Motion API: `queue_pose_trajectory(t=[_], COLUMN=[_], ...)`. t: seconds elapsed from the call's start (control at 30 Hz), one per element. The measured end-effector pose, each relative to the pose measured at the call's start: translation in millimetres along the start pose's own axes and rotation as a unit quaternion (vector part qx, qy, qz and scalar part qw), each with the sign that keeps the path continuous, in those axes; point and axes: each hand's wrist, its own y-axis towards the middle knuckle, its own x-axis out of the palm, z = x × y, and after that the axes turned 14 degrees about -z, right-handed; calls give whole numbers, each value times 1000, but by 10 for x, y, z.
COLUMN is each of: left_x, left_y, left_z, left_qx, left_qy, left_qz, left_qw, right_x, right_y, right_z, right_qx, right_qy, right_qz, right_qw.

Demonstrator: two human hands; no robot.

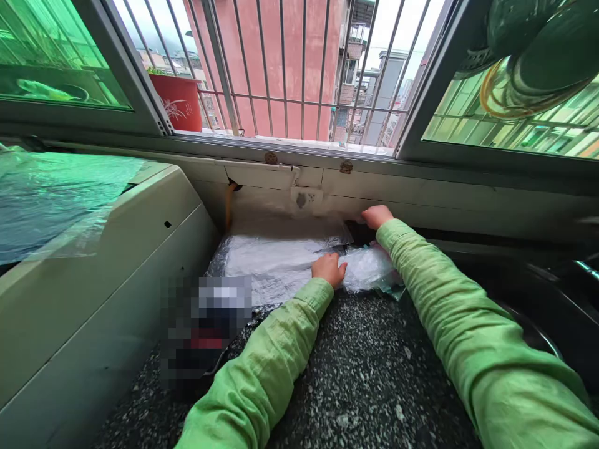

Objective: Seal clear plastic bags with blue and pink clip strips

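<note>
Both hands reach far forward across the speckled dark tabletop (365,374) to a flat thing wrapped in clear plastic (281,259) that lies against the wall under the window (299,68). This plastic-wrapped thing is the landmark: its long axis runs left to right, parallel to the wall, and both hands are at its right end.

The left hand (329,269) rests on the near right part of the wrapped thing, palm down, fingers curled onto the film where it bunches into a loose crinkled tail (369,268). Its grip looks partly closed on that film, pressing or pinching it, though the fingertips are hidden under the hand, so how firmly it holds cannot be told.

The right hand (377,216) is beyond the wrapped thing's far right corner, close to the wall, fingers bent down into a dark gap (360,232) there. Whether it grasps anything cannot be told; only the back of the hand shows.

The left hand is the nearer of the two to the middle of the wrapped thing. Both arms are stretched nearly straight in green sleeves, the right reaching further than the left.

Left of the wrapped thing stands a white appliance (93,293) covered with film on top. Behind it on the wall is a socket (306,198), and a red flowerpot (180,103) stands outside the window bars.
</note>
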Motion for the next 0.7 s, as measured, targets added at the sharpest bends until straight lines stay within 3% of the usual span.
queue_pose_trajectory(t=[0.13,0.3,0.53,0.7], left_x=[-4,33,-147,-201], left_y=[-85,-252,-289,-161], left_z=[74,27,-281,-344], left_qx=[-2,-1,-53,-81], left_qy=[-14,2,24,20], left_qz=[5,27,64,56], left_qw=[1000,1000,996,995], right_x=[-126,-25,27,50], right_y=[-253,-424,-179,6], right_z=[176,16,-316,-484], right_qx=[41,37,58,67], right_qy=[-24,-20,54,144], right_qz=[17,11,-25,-16], right_qw=[999,999,997,987])
